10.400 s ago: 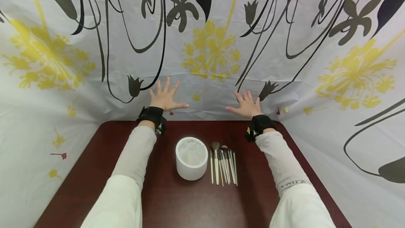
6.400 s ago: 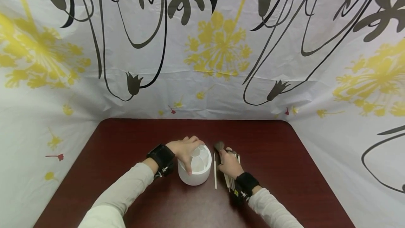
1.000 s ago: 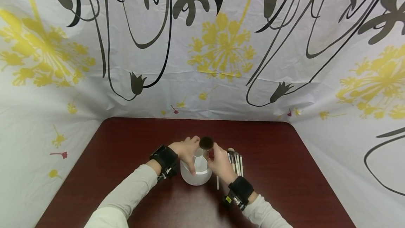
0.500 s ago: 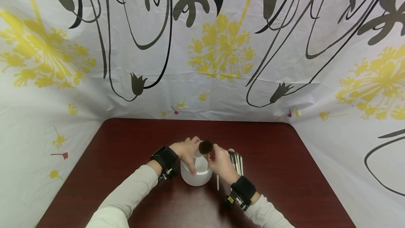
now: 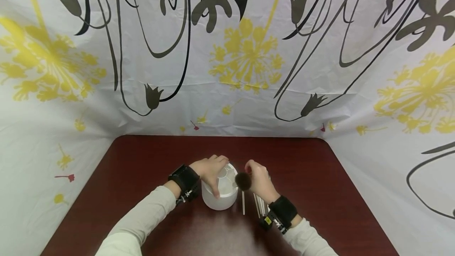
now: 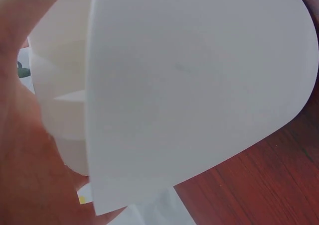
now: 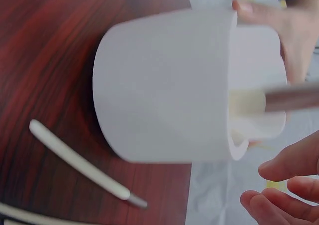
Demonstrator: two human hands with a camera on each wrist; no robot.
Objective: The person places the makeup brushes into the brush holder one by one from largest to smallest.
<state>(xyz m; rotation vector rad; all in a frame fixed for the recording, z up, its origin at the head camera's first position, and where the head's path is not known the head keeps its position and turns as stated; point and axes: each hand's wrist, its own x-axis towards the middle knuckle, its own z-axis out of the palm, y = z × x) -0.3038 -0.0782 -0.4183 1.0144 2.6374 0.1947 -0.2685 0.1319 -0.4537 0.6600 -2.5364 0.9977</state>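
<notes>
Large brush (image 7: 293, 96) now loose in the white holder (image 5: 219, 202), out of the right grip (image 5: 261, 181), its head (image 5: 243, 181) farther right.

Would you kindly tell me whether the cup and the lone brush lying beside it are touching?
Apart. The right wrist view shows it: a strip of table is visible between the cup's side and the brush.

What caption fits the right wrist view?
Left hand grips a white holder with a brush standing inside; right hand, fingers parted, hovers beside it; pale handles lie on the table.
</notes>
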